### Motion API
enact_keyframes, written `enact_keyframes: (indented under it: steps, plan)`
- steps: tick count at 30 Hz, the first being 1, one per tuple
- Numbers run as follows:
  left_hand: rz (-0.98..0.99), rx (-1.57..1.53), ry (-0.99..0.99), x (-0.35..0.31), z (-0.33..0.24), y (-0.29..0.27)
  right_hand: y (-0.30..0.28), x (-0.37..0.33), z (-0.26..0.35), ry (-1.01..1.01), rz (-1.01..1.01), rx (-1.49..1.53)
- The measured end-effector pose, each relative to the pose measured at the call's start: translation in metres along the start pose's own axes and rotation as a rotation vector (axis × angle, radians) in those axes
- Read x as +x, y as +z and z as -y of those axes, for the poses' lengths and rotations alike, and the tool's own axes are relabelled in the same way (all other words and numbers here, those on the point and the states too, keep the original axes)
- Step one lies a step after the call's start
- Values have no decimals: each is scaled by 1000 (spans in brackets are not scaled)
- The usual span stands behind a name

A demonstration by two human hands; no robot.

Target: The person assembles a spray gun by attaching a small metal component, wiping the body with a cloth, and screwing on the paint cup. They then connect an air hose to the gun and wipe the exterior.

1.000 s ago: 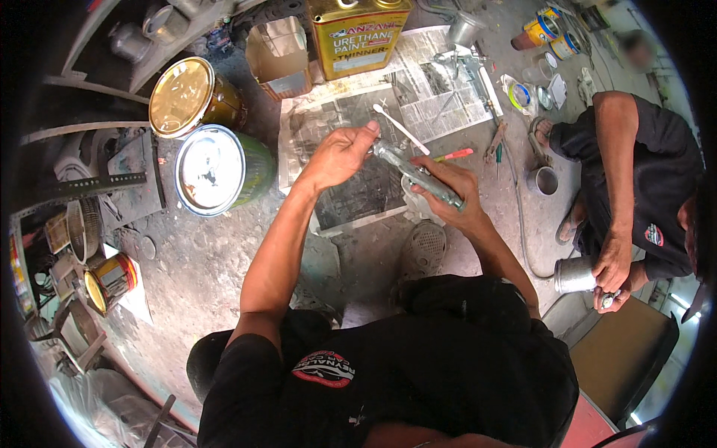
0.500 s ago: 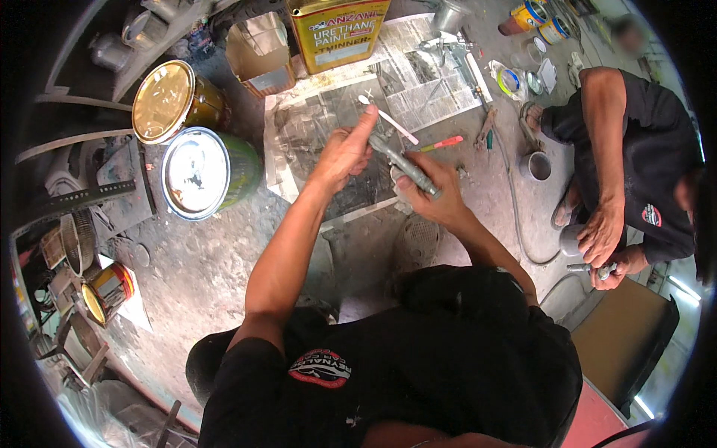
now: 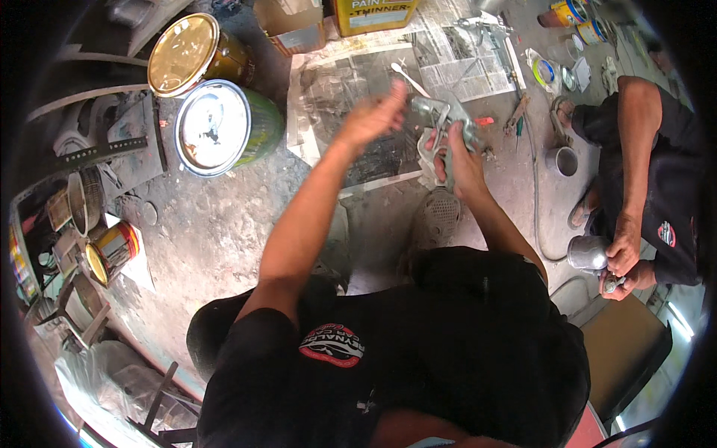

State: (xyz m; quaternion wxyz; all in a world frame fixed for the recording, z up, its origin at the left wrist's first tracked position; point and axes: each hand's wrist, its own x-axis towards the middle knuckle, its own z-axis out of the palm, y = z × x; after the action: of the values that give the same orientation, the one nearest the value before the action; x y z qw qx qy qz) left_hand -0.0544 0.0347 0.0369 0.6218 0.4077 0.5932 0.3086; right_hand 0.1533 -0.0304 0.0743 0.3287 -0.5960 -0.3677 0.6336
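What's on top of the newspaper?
On the newspaper: a white stick; far right, a metallic tool; a yellow tin at the far edge. Hidden: whatever lies behind the left hand and the spray gun in the right hand.

This looks like a paint workshop, because on its stained, dusty floor [image 3: 216, 246] there are spread newspapers [image 3: 467, 71], large lidded cans [image 3: 213, 127] at left, and a metal spray gun [image 3: 452, 112] is handled above.

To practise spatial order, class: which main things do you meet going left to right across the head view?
Yellow can → green bucket → left hand → spray gun → open grey cup → co-worker's hands.
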Motion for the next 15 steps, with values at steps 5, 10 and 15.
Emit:
enact_keyframes:
  steps: [5, 10, 15]
  plan:
    - [13, 392, 77, 10, 10, -70, -8, 31, -21, -107, -98, -660]
    - [320, -537, -309, -25, 1, -42, 41, 35, -25, -496, 54, -852]
    - [-25, -78, -97, -42, 18, -82, 57, 62, -33, -954, 467, -757]
